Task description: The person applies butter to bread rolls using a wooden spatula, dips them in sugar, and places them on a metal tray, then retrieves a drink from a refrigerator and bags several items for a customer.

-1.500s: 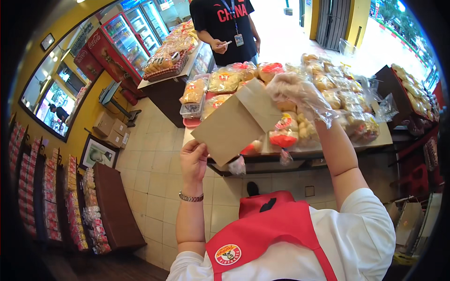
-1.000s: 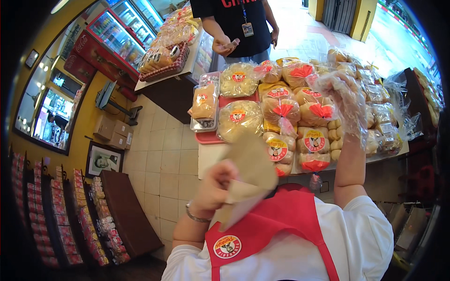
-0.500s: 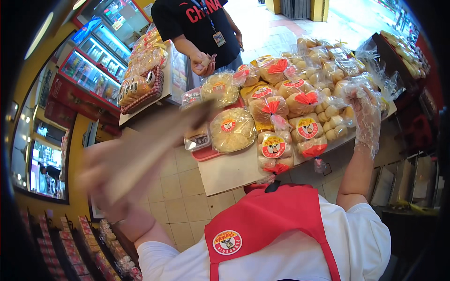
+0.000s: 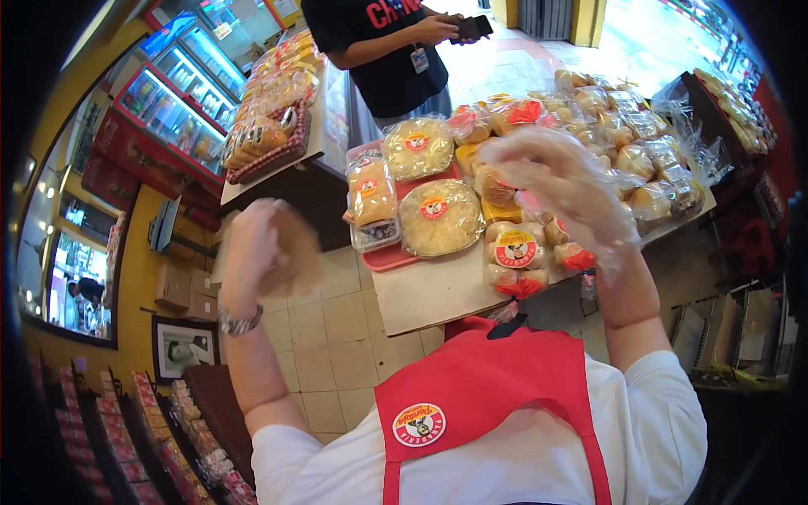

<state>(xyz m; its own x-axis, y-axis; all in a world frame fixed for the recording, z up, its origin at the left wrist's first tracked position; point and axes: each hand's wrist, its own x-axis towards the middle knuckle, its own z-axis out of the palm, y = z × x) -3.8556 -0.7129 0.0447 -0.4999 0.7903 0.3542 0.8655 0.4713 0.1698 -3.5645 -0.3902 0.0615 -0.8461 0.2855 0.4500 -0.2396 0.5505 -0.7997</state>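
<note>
My left hand (image 4: 249, 252), with a metal watch (image 4: 240, 322) at its wrist, is closed around a flat brown piece of cardboard (image 4: 293, 252), blurred by motion, off the table's left side. My right hand (image 4: 568, 172) wears a clear plastic glove and hovers above bagged round buns (image 4: 515, 252). Its fingers point left and are smeared, so I cannot tell whether they hold anything. Left of the buns, two round wrapped cakes (image 4: 440, 217) and a wrapped loaf (image 4: 370, 192) sit on red trays (image 4: 396, 257).
The white table (image 4: 421, 296) has its near corner in front of my red apron (image 4: 480, 379). Across it stands a person in a black shirt (image 4: 370, 59) holding a dark phone (image 4: 471, 30). A checkered basket of bread (image 4: 273, 139) stands far left, and drink fridges (image 4: 181, 101) lie behind.
The cardboard, earlier swung up toward the table, is now lower beside my left wrist. My right hand has moved left over the buns. The person opposite now holds a phone.
</note>
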